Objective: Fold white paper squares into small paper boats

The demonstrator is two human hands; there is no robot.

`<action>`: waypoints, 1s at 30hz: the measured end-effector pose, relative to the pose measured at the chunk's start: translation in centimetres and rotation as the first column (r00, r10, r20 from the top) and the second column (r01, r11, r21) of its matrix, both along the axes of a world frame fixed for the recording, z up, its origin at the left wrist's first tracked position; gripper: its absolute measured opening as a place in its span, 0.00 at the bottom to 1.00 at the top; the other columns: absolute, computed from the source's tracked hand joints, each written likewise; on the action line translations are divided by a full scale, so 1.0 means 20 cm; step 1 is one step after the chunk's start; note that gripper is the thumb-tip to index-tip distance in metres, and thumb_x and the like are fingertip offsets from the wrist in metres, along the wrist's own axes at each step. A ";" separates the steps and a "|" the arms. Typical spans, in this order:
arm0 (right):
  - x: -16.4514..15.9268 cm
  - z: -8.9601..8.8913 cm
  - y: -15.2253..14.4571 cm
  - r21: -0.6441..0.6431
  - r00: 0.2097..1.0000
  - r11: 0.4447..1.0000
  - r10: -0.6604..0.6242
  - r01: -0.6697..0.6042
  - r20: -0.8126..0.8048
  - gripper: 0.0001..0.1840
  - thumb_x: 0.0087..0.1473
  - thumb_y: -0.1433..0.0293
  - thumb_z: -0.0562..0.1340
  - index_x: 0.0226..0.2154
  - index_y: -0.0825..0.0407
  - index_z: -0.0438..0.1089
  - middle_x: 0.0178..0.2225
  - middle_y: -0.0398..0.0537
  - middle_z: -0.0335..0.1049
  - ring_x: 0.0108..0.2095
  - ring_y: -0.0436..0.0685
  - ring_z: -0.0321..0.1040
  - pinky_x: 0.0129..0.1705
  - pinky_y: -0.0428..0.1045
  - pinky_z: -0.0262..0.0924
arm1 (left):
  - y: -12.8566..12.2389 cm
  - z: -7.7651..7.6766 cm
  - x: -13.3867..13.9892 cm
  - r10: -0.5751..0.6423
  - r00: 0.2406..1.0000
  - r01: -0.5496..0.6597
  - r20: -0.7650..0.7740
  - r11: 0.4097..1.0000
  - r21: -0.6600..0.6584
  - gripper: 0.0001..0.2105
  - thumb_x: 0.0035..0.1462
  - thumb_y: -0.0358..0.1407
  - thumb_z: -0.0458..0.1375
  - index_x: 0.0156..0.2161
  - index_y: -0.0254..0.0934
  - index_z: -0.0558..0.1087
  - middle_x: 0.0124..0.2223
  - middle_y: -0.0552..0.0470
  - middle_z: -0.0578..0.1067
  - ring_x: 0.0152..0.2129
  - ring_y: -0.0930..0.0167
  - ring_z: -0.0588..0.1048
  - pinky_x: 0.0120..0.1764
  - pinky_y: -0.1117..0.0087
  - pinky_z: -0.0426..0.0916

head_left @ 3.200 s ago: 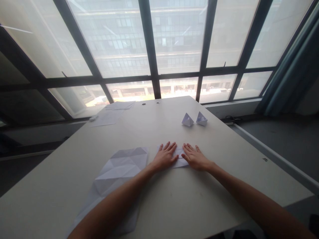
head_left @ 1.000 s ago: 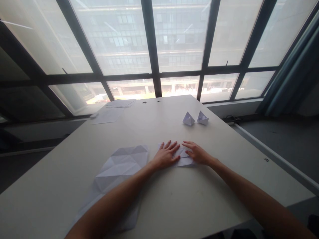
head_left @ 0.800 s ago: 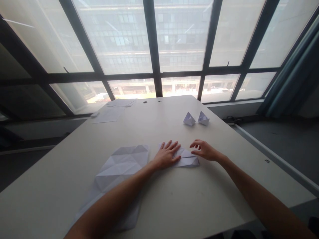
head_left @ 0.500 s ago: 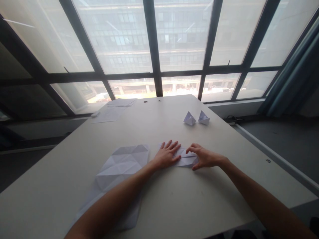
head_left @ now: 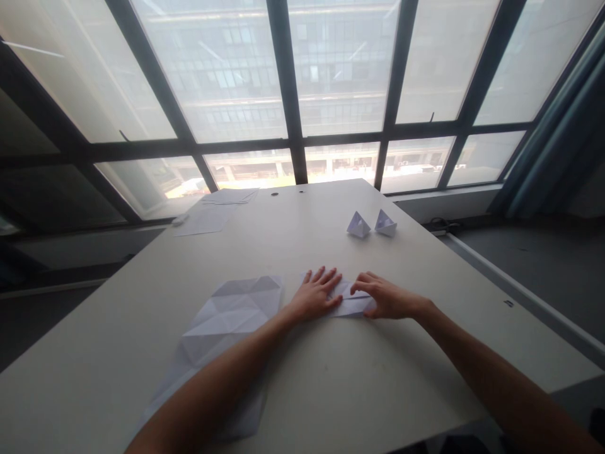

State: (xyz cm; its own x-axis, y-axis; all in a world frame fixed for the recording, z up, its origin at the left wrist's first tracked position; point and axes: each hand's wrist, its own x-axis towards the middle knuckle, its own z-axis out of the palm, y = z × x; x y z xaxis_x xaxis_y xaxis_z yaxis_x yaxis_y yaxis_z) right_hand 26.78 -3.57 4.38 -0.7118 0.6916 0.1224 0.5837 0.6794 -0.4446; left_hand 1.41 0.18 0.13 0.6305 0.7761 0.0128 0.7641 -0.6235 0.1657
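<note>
One folded paper point(head_left: 350, 307), partly under left hand point(head_left: 312, 297), right fingers point(head_left: 363, 287), grip unclear

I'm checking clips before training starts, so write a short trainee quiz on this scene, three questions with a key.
1. Which hand lies flat, fingers spread, on the folded paper?
2. True or false: the creased sheet lies to the right of the right hand.
3. How many peaked paper shapes stand beyond the hands: a) one, b) two, c) four?

Key: 1. the left hand; 2. false; 3. b.

Head-worn view, angled down, across table point(head_left: 288, 246) (toward windows point(head_left: 343, 69))
</note>
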 end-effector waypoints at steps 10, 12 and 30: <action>0.07 0.06 0.01 -0.023 0.997 1.000 -0.015 0.014 -0.074 0.05 0.55 0.67 0.64 0.29 0.48 0.75 0.34 0.47 0.71 0.37 0.56 0.67 0.42 0.50 0.60 | -0.01 0.01 0.00 0.004 1.000 -0.004 -0.004 1.000 -0.017 0.32 0.62 0.58 0.40 0.68 0.51 0.46 0.71 0.56 0.44 0.67 0.58 0.40 0.63 0.47 0.35; 0.09 0.06 0.02 -0.044 0.995 0.998 -0.042 0.038 -0.087 0.08 0.55 0.63 0.64 0.27 0.48 0.75 0.33 0.47 0.72 0.35 0.56 0.68 0.40 0.50 0.60 | -0.01 0.02 0.00 0.006 1.000 -0.006 -0.008 1.000 -0.019 0.32 0.63 0.57 0.40 0.68 0.50 0.46 0.71 0.56 0.44 0.67 0.58 0.40 0.64 0.48 0.35; -0.07 -0.13 0.10 0.122 0.914 0.934 -0.292 0.336 -0.283 0.18 0.62 0.68 0.52 0.50 0.51 0.72 0.49 0.54 0.71 0.50 0.60 0.65 0.55 0.55 0.58 | -0.02 0.03 0.00 -0.017 1.000 0.017 -0.012 1.000 -0.021 0.31 0.63 0.58 0.40 0.67 0.54 0.48 0.71 0.57 0.44 0.67 0.56 0.39 0.63 0.46 0.36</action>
State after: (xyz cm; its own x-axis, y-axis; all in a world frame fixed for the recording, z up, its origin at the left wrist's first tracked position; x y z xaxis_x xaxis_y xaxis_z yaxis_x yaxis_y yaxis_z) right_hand 25.47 -1.52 1.72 -0.3898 0.8284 0.4023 0.6602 0.5559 -0.5051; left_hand 1.47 -0.22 0.78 0.6436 0.7653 -0.0111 0.7555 -0.6330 0.1690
